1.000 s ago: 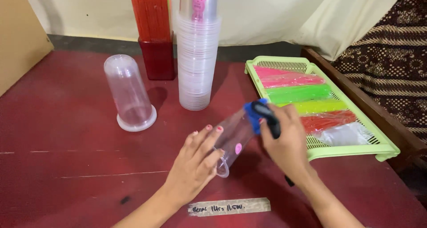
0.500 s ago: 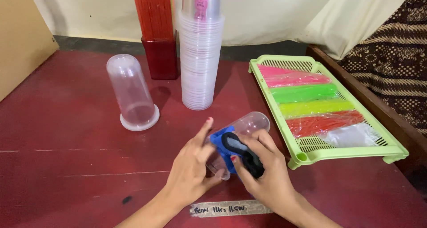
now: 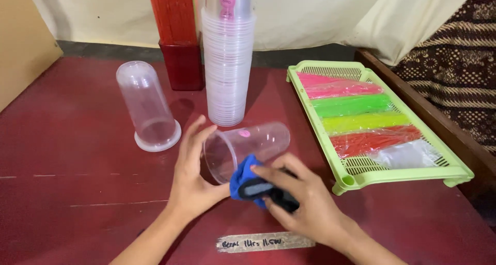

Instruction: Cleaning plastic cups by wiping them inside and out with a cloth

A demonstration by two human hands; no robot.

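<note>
A clear plastic cup (image 3: 253,143) with a small pink sticker lies on its side over the red table, its mouth turned toward me. My left hand (image 3: 194,174) cups its rim from the left and steadies it. My right hand (image 3: 305,205) grips a blue cloth (image 3: 242,178) and a black object (image 3: 268,191), and presses the cloth against the cup's lower rim.
An upside-down clear cup (image 3: 144,107) stands at the left. A tall stack of clear cups (image 3: 227,63) and a red holder of red straws (image 3: 178,43) stand behind. A green tray (image 3: 454,169) with bundles of coloured straws lies at the right. A taped label (image 3: 264,242) is near me.
The cup has turned so its mouth now faces me. My left hand has shifted to the rim's left side, and my right hand with the cloth has dropped to the rim.
</note>
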